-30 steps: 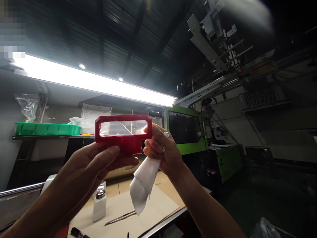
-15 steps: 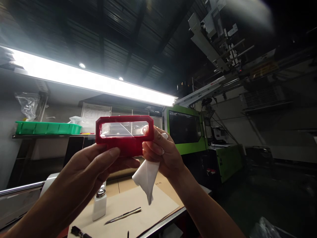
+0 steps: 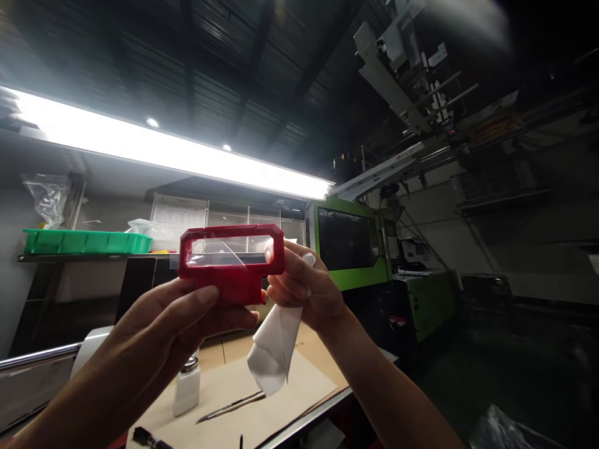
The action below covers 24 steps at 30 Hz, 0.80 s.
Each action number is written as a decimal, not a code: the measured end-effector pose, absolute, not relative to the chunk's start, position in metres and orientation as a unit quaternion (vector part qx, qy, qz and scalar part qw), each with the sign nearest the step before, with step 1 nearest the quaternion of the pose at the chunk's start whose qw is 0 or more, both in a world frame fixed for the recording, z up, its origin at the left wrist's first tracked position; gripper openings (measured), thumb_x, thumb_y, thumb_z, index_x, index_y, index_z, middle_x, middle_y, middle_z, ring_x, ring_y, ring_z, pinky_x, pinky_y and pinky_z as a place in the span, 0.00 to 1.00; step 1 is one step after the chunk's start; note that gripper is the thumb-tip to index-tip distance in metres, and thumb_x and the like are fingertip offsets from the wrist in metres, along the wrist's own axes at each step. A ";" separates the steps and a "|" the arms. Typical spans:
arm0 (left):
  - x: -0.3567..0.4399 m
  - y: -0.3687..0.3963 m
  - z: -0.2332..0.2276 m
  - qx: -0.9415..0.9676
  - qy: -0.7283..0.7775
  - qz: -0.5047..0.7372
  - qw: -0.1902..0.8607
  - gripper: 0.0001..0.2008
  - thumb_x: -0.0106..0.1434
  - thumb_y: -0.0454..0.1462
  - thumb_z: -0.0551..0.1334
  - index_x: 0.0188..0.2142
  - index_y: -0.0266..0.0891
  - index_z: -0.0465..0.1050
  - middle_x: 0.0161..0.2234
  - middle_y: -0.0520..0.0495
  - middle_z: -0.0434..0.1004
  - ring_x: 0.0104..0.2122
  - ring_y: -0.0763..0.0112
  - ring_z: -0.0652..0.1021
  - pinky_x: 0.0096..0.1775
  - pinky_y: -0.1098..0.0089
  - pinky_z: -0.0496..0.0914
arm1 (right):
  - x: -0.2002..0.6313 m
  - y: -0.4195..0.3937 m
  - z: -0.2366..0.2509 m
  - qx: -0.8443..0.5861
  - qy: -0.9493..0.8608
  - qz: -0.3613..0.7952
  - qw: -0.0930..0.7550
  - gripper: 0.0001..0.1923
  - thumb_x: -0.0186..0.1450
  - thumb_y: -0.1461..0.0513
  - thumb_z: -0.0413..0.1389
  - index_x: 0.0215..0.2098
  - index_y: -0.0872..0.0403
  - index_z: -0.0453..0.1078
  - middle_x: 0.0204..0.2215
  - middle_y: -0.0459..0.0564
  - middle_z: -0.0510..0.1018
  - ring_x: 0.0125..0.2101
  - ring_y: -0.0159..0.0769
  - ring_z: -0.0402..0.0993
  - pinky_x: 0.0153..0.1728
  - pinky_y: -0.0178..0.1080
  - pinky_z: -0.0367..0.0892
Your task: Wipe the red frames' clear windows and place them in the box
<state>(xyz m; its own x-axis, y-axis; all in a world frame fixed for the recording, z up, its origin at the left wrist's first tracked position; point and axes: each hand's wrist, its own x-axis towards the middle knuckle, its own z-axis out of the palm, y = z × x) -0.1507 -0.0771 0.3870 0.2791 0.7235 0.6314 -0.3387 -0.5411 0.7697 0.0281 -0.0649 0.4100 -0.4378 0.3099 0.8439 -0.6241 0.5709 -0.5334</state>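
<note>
A red plastic frame with a clear window (image 3: 238, 289) is held up at the level of the lamp-lit shelf. My left hand (image 3: 180, 318) grips its lower part, thumb in front and fingers behind and beneath. At its right end is my right hand (image 3: 311, 284), closed around a white cloth (image 3: 276, 352) that hangs below the fingers. The right fingertips are at the frame's right edge, one showing through the window; whether they press on it I cannot tell.
Cardboard (image 3: 309, 380) covers the bench, bearing a white pump bottle (image 3: 187, 394), a thin pen-like tool (image 3: 227, 408) and a black-capped item (image 3: 150, 439). A green bin (image 3: 88, 242) sits on the shelf. Behind, to the right, stands a green machine (image 3: 349, 282).
The red frame has shifted slightly down and left, and its tilt has changed a little. The hanging cloth has swung and turned, now covering the tool's far end.
</note>
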 end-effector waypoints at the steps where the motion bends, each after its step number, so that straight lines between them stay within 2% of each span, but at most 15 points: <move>1: -0.150 -0.078 0.387 0.660 0.147 0.583 0.451 0.08 0.55 0.40 0.66 0.36 0.46 0.79 0.33 0.51 0.84 0.30 0.66 0.82 0.35 0.73 0.77 | 0.028 -0.065 0.410 0.114 -0.718 0.443 0.525 0.08 0.60 0.58 0.58 0.30 0.56 0.71 0.10 0.33 0.55 0.11 0.19 0.43 0.13 0.29 0.42; 6: -0.146 -0.084 0.390 0.676 0.153 0.594 0.409 0.10 0.52 0.42 0.68 0.35 0.44 0.79 0.32 0.49 0.84 0.29 0.65 0.82 0.33 0.74 0.77 | 0.026 -0.066 0.409 0.094 -0.701 0.438 0.555 0.08 0.60 0.58 0.58 0.29 0.55 0.69 0.11 0.33 0.54 0.12 0.19 0.44 0.13 0.29 0.44; 10: -0.148 -0.085 0.396 0.688 0.156 0.600 0.378 0.11 0.50 0.43 0.69 0.34 0.44 0.80 0.28 0.50 0.84 0.26 0.67 0.81 0.32 0.76 0.76 | 0.020 -0.062 0.410 0.083 -0.699 0.470 0.533 0.08 0.59 0.60 0.59 0.25 0.56 0.67 0.11 0.33 0.55 0.12 0.19 0.44 0.13 0.28 0.41; 13: -0.151 -0.082 0.402 0.708 0.150 0.602 0.336 0.11 0.53 0.42 0.68 0.38 0.47 0.79 0.29 0.52 0.83 0.27 0.70 0.81 0.35 0.74 0.77 | 0.016 -0.060 0.413 0.075 -0.701 0.484 0.518 0.13 0.54 0.60 0.61 0.20 0.55 0.62 0.10 0.33 0.55 0.11 0.17 0.44 0.12 0.28 0.40; 17: -0.157 -0.078 0.416 0.736 0.139 0.609 0.261 0.13 0.56 0.42 0.65 0.42 0.47 0.78 0.32 0.51 0.83 0.30 0.68 0.82 0.35 0.72 0.77 | 0.014 -0.057 0.423 0.046 -0.720 0.455 0.523 0.18 0.52 0.58 0.62 0.16 0.55 0.57 0.09 0.33 0.55 0.10 0.17 0.44 0.12 0.28 0.41; 24: -0.163 -0.088 0.428 0.754 0.154 0.611 0.188 0.15 0.54 0.45 0.65 0.40 0.45 0.78 0.32 0.48 0.83 0.30 0.64 0.82 0.33 0.69 0.78 | 0.010 -0.063 0.440 0.003 -0.754 0.424 0.501 0.15 0.52 0.61 0.61 0.16 0.55 0.59 0.10 0.33 0.56 0.11 0.18 0.45 0.13 0.30 0.39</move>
